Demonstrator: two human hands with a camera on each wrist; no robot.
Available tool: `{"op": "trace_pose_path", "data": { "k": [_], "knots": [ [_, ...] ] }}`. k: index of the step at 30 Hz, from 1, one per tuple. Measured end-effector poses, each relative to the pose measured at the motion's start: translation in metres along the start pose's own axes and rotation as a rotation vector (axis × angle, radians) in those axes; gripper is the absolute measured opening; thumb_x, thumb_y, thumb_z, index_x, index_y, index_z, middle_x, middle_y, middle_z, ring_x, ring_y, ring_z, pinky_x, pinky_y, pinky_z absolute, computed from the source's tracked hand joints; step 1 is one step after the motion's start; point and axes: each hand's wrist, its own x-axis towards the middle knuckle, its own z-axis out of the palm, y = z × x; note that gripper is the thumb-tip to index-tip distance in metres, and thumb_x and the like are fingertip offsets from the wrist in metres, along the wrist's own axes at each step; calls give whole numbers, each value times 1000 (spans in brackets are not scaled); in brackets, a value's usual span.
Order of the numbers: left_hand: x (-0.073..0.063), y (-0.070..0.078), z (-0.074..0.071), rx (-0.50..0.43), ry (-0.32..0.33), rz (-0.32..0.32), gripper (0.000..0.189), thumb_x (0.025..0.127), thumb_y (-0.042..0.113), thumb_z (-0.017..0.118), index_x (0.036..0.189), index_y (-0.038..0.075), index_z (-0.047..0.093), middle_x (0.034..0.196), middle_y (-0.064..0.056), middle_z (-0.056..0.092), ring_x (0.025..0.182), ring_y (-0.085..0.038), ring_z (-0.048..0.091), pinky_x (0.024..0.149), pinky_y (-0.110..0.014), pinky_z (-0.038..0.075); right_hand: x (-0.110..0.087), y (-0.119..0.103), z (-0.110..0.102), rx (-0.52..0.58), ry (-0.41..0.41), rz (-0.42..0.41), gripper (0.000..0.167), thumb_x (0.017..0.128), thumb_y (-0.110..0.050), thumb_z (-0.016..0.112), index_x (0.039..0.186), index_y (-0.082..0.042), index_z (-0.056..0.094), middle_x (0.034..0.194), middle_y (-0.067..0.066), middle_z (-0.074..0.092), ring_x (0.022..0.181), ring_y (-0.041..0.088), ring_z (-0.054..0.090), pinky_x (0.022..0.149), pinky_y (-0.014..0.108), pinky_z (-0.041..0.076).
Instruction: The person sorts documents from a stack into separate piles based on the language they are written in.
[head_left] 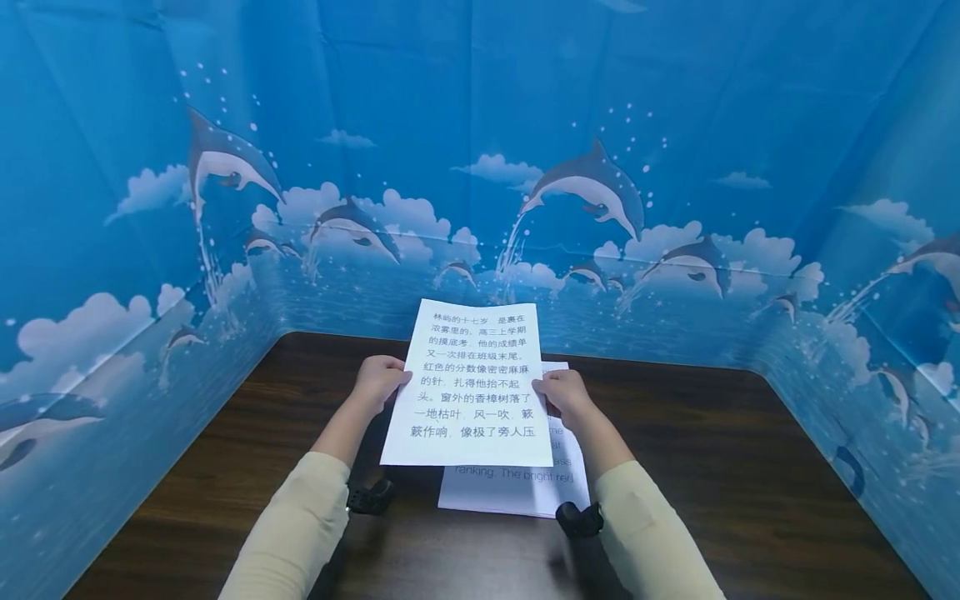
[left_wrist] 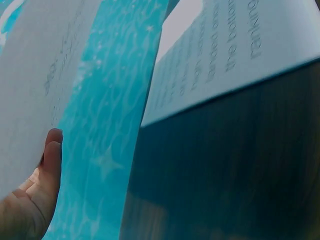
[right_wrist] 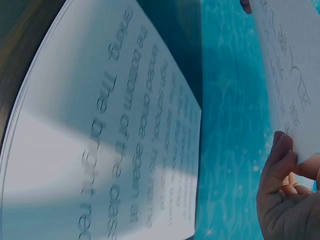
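A white sheet of paper (head_left: 472, 383) with printed Chinese text is held up, tilted toward the head camera. My left hand (head_left: 381, 382) pinches its left edge, and my right hand (head_left: 564, 395) pinches the right edge. In the left wrist view the left hand (left_wrist: 37, 195) shows its fingertips at the sheet (left_wrist: 35, 90). The right wrist view has the right hand (right_wrist: 287, 190) with thumb and fingers on the sheet's edge. Below and behind it, a stack of paper (head_left: 517, 496) printed with English text lies on the table, partly hidden by the raised sheet.
The dark wood-grain table (head_left: 225, 450) spreads to both sides. A blue backdrop (head_left: 480, 100) with dolphins and clouds encloses it at the back, left and right. Black bands (head_left: 371, 497) sit at both wrists, over pale yellow sleeves (head_left: 292, 525).
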Motion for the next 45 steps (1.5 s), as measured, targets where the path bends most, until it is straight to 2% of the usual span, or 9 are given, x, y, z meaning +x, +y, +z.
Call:
{"op": "trace_pose_path", "data": {
  "k": [4,6,10,12,15,21,25,32,45],
  "knots": [
    [18,-14,-13,47,11,44,19,82,16,57,97,4,58,89,-12,55,75,-26,54,43,-30,40,0,-9,13,-16,-5,-24,22,83,-10,52,63,-2,51,60,9,50,49,15,43,46,23,35],
    [35,-30,-19,83,23,62,18,82,19,58,96,7,58,88,-9,56,74,-23,55,40,-26,38,1,-12,20,-16,-8,-25,23,83,-10,52,62,-3,49,59,9,49,49,15,43,46,23,36],
    [71,-64,-30,129,39,81,20,81,23,59,96,9,58,86,-8,56,69,-21,57,46,-29,44,0,-17,33,-7,-18,-24,21,83,-10,52,63,-4,52,63,10,53,51,15,46,47,23,38],
    [81,-76,-39,140,37,92,23,81,26,60,97,9,58,86,-8,57,67,-21,58,52,-31,47,-1,-20,40,-5,-25,-21,20,83,-11,52,64,-4,53,65,10,54,52,14,47,47,23,38],
    [70,-68,-56,125,13,62,27,80,25,61,99,7,58,89,-10,57,70,-23,58,49,-30,46,-2,-23,50,1,-32,-8,20,83,-11,53,65,-4,54,66,11,54,52,14,47,47,22,38],
    [1,-10,-92,121,-70,-30,33,81,17,59,107,-3,53,95,-18,54,77,-29,56,63,-37,47,-6,-25,70,7,-63,17,17,83,-12,53,69,-3,58,67,10,56,55,15,50,50,23,42],
    [-31,10,-109,151,-107,-40,30,83,10,55,107,-7,50,95,-20,54,77,-27,56,66,-37,47,-10,-24,85,23,-84,2,17,83,-11,52,72,-1,60,69,10,57,58,16,53,52,24,43],
    [-42,7,-123,179,-120,-60,25,83,1,50,105,-10,49,92,-20,54,71,-23,56,57,-30,48,-15,-17,107,19,-112,15,14,83,-7,49,79,-2,61,74,9,54,65,18,53,57,27,46],
    [-35,-15,-124,218,-27,-61,26,82,0,46,106,-10,51,95,-23,51,79,-29,50,59,-33,43,-14,-2,134,12,-138,25,15,80,-4,48,71,-5,59,73,7,52,61,16,52,55,24,44]
  ]
}}
